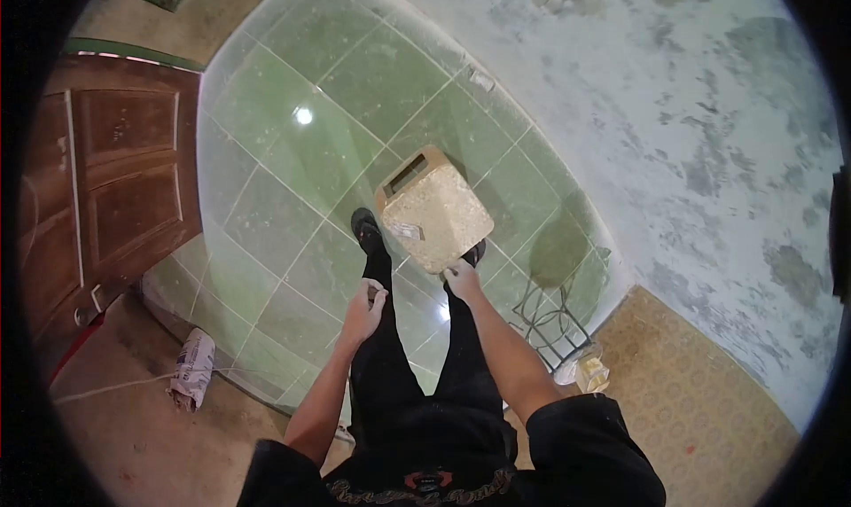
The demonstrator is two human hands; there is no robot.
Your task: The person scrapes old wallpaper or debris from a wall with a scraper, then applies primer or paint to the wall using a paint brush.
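Observation:
In front of my legs a tan wooden chair or stool [441,214] stands tilted in view on the green tiles, its flat top speckled with pale dust. A slotted bar shows along its far left side. A small printed packet or scrap [408,230] lies on that top. My right hand [459,279] is at the near edge of the seat, with its fingers curled against the rim. My left hand [366,305] hangs over my left leg, fingers bent inward; whether something small sits in them is hidden.
A brown panelled door [124,170] stands at left, near a torn paper sack [192,365] and a string. To the right are a metal wire stand [554,325], a crumpled plastic bag [585,372] and a patchy wall [683,135]. Green tiles [275,188] cover the floor.

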